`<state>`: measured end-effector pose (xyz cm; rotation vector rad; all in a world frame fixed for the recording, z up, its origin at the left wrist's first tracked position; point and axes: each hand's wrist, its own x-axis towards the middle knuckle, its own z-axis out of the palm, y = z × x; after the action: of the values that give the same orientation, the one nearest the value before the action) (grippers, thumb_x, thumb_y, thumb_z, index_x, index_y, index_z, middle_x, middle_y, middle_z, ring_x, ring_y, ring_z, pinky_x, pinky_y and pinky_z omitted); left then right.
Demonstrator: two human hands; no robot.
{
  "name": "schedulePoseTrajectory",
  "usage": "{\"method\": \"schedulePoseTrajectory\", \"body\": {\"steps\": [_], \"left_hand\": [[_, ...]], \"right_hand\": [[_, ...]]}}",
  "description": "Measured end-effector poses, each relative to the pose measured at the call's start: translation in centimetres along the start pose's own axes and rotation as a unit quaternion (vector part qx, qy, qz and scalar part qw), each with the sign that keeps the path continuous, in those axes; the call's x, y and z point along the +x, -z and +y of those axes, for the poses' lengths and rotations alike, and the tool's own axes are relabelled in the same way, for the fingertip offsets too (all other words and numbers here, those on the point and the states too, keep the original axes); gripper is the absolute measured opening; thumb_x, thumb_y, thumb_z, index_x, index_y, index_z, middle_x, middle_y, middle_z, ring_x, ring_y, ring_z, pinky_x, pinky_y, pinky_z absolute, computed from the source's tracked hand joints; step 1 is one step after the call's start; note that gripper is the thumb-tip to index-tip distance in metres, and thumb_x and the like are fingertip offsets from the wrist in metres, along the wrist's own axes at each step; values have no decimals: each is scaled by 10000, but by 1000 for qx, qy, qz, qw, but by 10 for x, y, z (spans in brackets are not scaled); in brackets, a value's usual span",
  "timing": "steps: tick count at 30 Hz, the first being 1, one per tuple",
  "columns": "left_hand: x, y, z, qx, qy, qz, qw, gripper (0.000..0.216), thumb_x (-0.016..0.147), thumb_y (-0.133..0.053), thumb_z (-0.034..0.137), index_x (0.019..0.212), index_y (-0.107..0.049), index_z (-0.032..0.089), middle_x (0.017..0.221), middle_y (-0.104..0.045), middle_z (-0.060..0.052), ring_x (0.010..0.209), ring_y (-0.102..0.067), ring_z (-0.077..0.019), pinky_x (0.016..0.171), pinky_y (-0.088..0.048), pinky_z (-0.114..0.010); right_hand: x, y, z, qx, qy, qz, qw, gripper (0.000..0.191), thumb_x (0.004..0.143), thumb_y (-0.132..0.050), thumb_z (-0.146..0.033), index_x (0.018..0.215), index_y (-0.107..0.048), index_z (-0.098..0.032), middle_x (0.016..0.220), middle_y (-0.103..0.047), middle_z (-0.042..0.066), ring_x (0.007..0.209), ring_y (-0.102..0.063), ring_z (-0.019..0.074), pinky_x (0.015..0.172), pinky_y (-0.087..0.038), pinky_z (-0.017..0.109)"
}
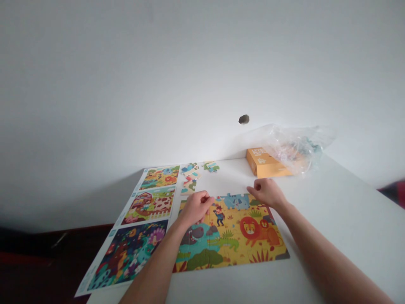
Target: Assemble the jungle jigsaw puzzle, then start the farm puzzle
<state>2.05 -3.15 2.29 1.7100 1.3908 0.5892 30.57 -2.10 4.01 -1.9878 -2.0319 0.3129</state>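
Note:
A colourful jigsaw puzzle [234, 240] with a lion, an elephant and a hippo lies on the white table [332, 228]. My left hand [195, 207] rests on its upper left corner with fingers curled, pinching what looks like a small piece I cannot make out. At the puzzle's upper right edge, my right hand [267, 192] has its fingers bent and pressed down by the elephant. Loose puzzle pieces [191, 175] lie just beyond the puzzle near the wall.
A sheet with three reference pictures [142, 223] lies left of the puzzle, reaching the table's left edge. An orange box [265, 162] stands at the back right, partly under a clear plastic bag [300, 145]. A white wall rises behind the table.

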Motion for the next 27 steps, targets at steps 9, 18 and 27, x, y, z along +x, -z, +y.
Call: {"method": "schedulePoseTrajectory", "body": {"steps": [9,18,27], "left_hand": [[13,24,-23,303,28,367,879,296,796,-615,334,1066,-624,213,1058,-673,-88,1004,-597,-277,844,-440,-355],[17,26,-32,340,99,340,872,443,812,-624,407,1208,-597,210,1140,-659,-123,1065,-537,-369,855,-420,-480],[19,26,-32,330,54,318,887,485,765,-691,407,1198,-601,206,1086,-682,-95,1015,-598,-315,881,-439,-410]], "right_hand": [[-16,-11,-29,63,187,-51,979,310,834,-583,-368,1102,-679,-246,831,-696,20,694,-596,151,642,-368,243],[-16,-10,-28,73,224,-114,965,267,862,-571,-360,1067,-723,-284,896,-717,19,762,-627,163,687,-406,246],[-16,-11,-28,70,227,-119,964,262,866,-581,-374,1048,-739,-270,951,-728,34,811,-648,172,714,-435,244]]}}
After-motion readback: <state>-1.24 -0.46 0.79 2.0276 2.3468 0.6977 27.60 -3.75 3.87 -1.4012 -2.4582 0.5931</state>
